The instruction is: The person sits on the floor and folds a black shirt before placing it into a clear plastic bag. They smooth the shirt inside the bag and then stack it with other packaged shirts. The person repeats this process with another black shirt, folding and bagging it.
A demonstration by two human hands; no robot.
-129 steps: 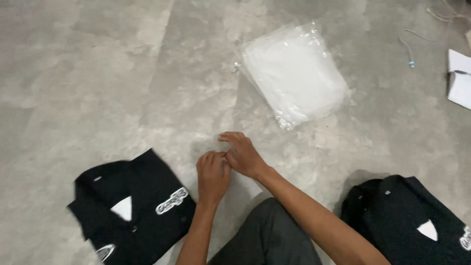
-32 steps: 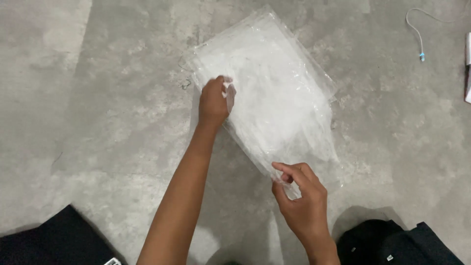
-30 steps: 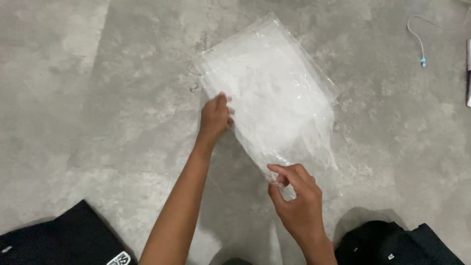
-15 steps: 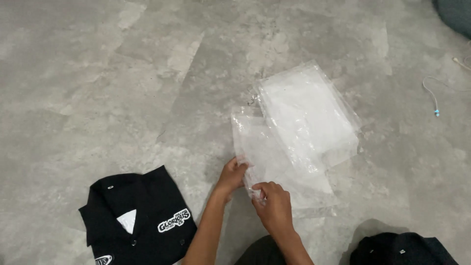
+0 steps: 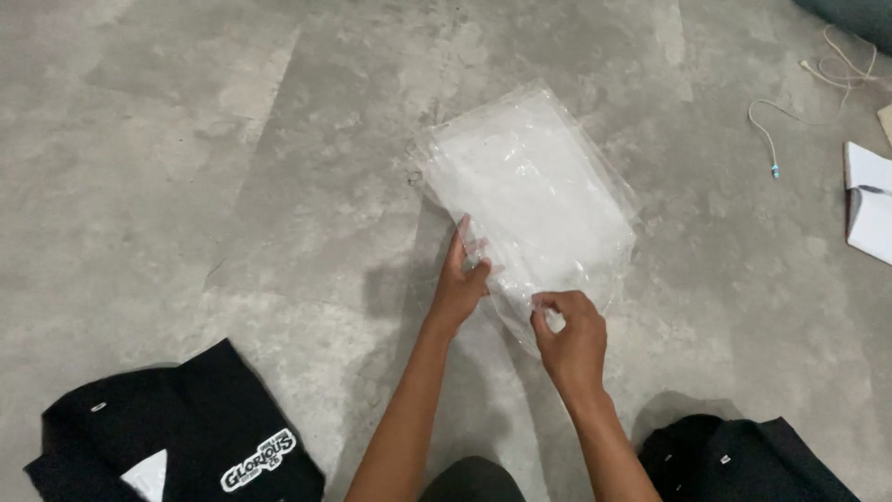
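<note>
Both forearms are bare from elbow to wrist, with no sleeves reaching into view. The left hand (image 5: pixel 462 281) and right hand (image 5: pixel 571 336) wear no gloves, rings, watch or bands. Between the forearms at the bottom edge, a knee in dark grey trousers (image 5: pixel 474 479) shows.

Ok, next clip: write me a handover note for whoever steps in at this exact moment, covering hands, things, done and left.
Left hand: gripping the left near edge of the clear plastic bags on the concrete floor.
Right hand: pinching the bags' near corner.
Things: folded black shirt near left, another black garment near right. White cable and white paper far right.
Done: both hands have hold of the bags.
Left: no bag is opened, and no shirt is in one.
</note>
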